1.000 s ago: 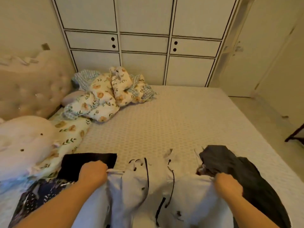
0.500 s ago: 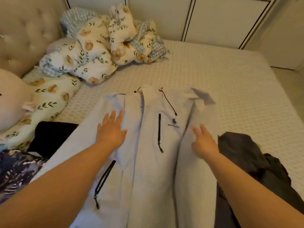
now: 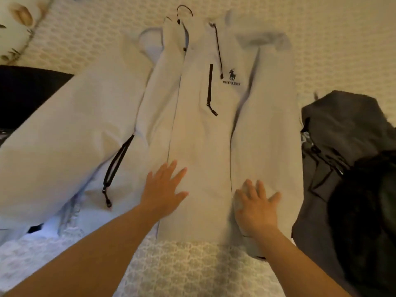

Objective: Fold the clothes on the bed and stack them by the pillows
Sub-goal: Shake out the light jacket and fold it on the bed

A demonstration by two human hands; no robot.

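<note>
Both hands lie flat, fingers spread, left hand (image 3: 164,189) and right hand (image 3: 256,205) pressing the jacket (image 3: 192,129) near its hem, spread on the bed (image 3: 321,39). Looks soft, light, slippery; best taken at the sleeves.

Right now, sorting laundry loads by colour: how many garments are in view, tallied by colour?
White: 1, the jacket under both flat hands
Dark grey: 1, the crumpled garment on the right
Black: 1, the folded piece on the left
Total: 3
</note>
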